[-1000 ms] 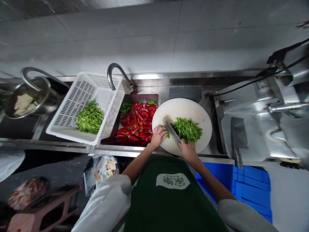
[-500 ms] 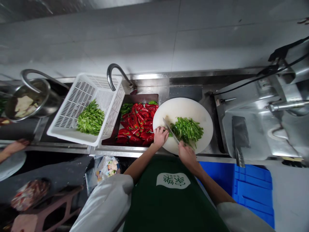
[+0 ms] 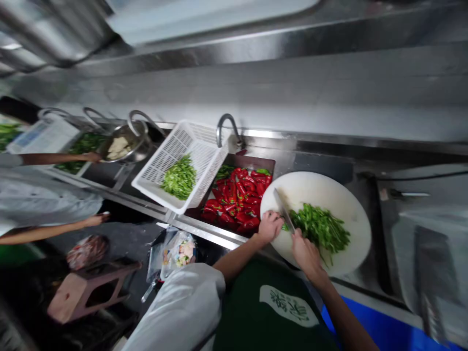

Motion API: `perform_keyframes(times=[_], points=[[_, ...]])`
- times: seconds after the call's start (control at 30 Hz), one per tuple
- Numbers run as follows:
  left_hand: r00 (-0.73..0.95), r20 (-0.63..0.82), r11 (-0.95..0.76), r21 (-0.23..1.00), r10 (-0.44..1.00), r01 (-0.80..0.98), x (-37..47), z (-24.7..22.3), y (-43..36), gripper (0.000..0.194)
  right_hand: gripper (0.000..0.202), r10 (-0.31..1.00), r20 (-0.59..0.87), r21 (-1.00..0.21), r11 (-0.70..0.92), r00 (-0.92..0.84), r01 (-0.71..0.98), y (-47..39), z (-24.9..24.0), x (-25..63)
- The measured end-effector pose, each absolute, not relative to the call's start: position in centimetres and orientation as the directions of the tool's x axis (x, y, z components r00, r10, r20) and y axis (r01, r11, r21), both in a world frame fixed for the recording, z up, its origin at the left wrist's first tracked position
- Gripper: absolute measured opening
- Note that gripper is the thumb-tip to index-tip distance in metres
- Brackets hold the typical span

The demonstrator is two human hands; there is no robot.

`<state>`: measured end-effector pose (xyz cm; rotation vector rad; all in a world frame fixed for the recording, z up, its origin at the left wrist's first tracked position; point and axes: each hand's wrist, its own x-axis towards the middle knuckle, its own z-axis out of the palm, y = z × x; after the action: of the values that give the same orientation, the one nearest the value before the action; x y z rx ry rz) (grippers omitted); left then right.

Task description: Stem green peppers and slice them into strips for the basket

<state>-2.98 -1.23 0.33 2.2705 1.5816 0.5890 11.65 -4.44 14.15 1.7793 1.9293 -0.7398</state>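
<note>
A round white cutting board [image 3: 351, 209] lies on the steel counter, with a pile of cut green vegetable [image 3: 320, 226] on it. My right hand [image 3: 306, 251] is closed round the handle of a knife [image 3: 284, 208], whose blade rests on the board at the left side of the pile. Just left of the blade, my left hand [image 3: 271, 225] presses on a few green pieces with its fingers curled together; most of what it holds is hidden. Red peppers [image 3: 237, 197] fill the sink beside the board. More cut greens [image 3: 180, 178] sit in a white basket [image 3: 153, 183].
A curved faucet [image 3: 229, 117] rises behind the sink. Farther left, another person's hand [image 3: 92, 157] touches a metal pot [image 3: 141, 151]. A cleaver [image 3: 435, 273] lies at the right. Below the counter are a pink stool [image 3: 69, 297] and a bagged item [image 3: 183, 251].
The view has swung to the left, so the board and basket appear farther right and more of the co-worker shows. Both my hands keep nearly the same place on the board.
</note>
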Motion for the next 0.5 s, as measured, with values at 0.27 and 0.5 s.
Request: perform_keyframes(times=[0.27,0.5], points=[[0.325,0.158,-0.361,0.440,0.933,0.822,-3.0,-0.9,-1.4,0.020,0.028,0.788,-0.603,-0.090,0.084,-0.121,0.992,-3.9,13.0,11.3],[0.302,0.168,-0.345,0.471,0.938,0.812,-3.3,-0.3,-1.5,0.018,0.031,0.793,-0.596,-0.075,0.101,-0.126,0.992,-4.7,13.8,11.2]])
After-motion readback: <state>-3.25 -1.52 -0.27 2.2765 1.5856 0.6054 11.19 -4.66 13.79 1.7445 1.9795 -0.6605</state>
